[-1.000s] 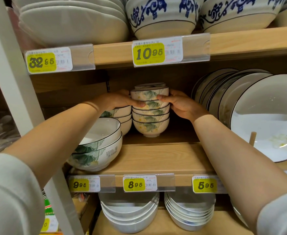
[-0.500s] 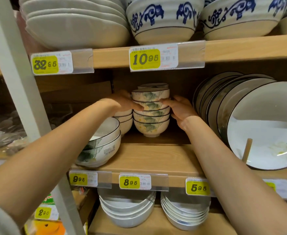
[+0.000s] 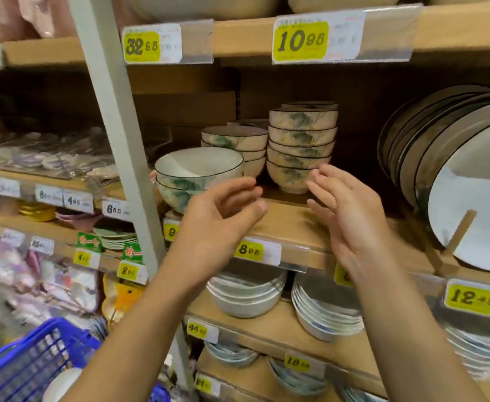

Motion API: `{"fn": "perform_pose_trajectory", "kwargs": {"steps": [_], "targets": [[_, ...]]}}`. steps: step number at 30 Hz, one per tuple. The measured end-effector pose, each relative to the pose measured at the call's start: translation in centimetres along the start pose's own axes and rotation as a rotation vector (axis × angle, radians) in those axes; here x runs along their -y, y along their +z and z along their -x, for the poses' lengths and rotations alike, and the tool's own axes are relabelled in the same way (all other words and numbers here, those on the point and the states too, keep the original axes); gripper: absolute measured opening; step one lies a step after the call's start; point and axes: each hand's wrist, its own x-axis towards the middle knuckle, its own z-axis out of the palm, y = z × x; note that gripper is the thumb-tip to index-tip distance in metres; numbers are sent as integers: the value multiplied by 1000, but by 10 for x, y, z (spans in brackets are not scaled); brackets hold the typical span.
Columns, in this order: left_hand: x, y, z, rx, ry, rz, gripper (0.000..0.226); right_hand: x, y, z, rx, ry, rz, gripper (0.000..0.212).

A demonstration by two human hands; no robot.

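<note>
The stack of small leaf-patterned bowls (image 3: 301,143) stands on the wooden shelf (image 3: 290,224), just beyond and above the fingertips of both hands, and neither hand holds it. The right hand (image 3: 351,219) is raised palm-inward, its fingers (image 3: 326,184) straight and loosely spread. Their tips lie in front of the lowest bowl's right side, and whether they touch it cannot be told. The left hand (image 3: 220,219) hovers lower and to the left, its fingers (image 3: 238,188) loosely curved and apart from the thumb, gripping nothing.

Just left of the left fingers sit two larger leaf-patterned bowls (image 3: 197,172), nested, with a shorter stack of small bowls (image 3: 235,140) behind them. Below the left thumb, the shelf edge carries a yellow 8.95 price tag (image 3: 249,250). Well right of the right fingers, plates (image 3: 455,175) stand on edge. White bowls (image 3: 246,300) are stacked under the shelf, below both wrists. A blue basket (image 3: 35,364) shows at the lower left.
</note>
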Motion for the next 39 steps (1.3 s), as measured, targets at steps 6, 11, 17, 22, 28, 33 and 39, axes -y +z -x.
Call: {"fn": "perform_pose_trajectory", "kwargs": {"steps": [6, 11, 17, 22, 28, 33, 39], "targets": [[43, -59, 66, -263, -121, 104, 17, -29, 27, 80, 157, 76, 56, 27], [70, -140, 133, -333, -235, 50, 19, -57, 72, 156, 210, 215, 69, 22], [100, -242, 224, -324, -440, -69, 18, -118, 143, 247, 312, 460, 139, 23], [138, -288, 263, -304, -606, -107, 14, -179, 175, 287, 373, 597, 270, 17], [203, -327, 276, -291, -794, -104, 12, -264, 195, 307, 455, 764, 475, 13], [255, -343, 260, -220, -893, -186, 12, -340, 200, 298, 562, 768, 696, 23], [316, -351, 229, -60, -1063, -288, 16, -417, 197, 281, 551, 897, 965, 26]]}}
